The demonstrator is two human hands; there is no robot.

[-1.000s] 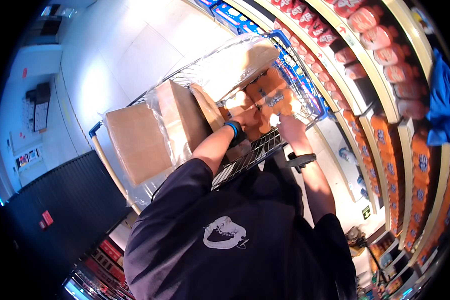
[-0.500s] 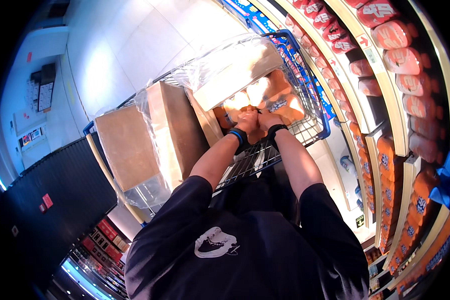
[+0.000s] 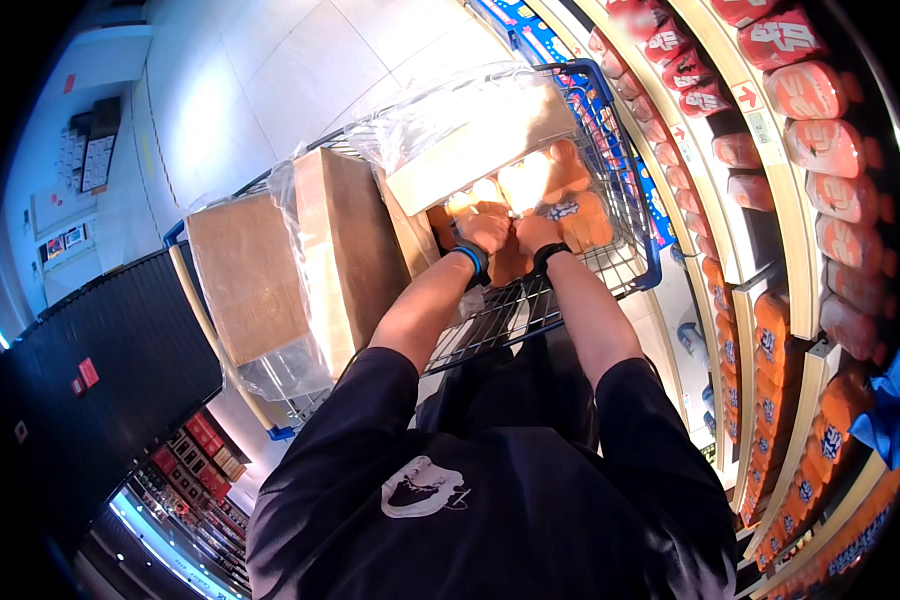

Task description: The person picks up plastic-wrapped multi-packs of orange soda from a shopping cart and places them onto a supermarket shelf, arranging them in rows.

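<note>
Both my hands are side by side over orange multipacks (image 3: pixel 582 222) in clear wrap, in the right part of a shopping cart (image 3: pixel 642 190). My left hand (image 3: pixel 486 233) has its fingers curled closed at the pack's wrap. Close beside it, my right hand (image 3: pixel 537 234) is likewise closed on the same pack. The fingertips are partly hidden, so the exact grip does not show. Beyond the hands, a long cardboard box (image 3: pixel 470 150) under clear plastic lies in the cart. Left of them stand a tall brown carton (image 3: pixel 335 260) and a wider carton (image 3: pixel 245 280).
Shelves (image 3: pixel 770 190) curve along the right, holding red, pink and orange packs (image 3: pixel 770 340). A blue cloth or plastic piece (image 3: pixel 890 405) hangs at the far right. A dark ribbed wall (image 3: pixel 120 350) stands at left. Pale floor tiles (image 3: pixel 260 60) lie beyond the cart.
My hands have drawn slightly apart over the orange multipacks, the left wrist turning a little. The cart's load keeps its arrangement, while the whole view has shifted slightly.
</note>
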